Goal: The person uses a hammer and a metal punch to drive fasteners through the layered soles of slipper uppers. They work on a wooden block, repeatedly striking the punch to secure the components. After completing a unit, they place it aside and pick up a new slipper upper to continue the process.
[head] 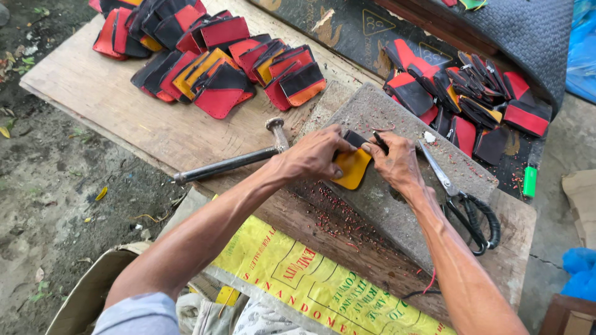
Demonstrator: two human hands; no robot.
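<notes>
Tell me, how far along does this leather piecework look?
Apparently done: a pile of red, black and orange pieces lies on the wooden board. In hand: the left hand and right hand press a yellow and black piece on the stone slab. Possibly left: another pile beyond the scissors; I can't tell its state.

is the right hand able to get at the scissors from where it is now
Probably yes. The scissors lie open on the stone slab just beside the right hand, with nothing between them. But that hand is busy pinching the yellow and black piece with the left hand, so it must let go first.
</notes>
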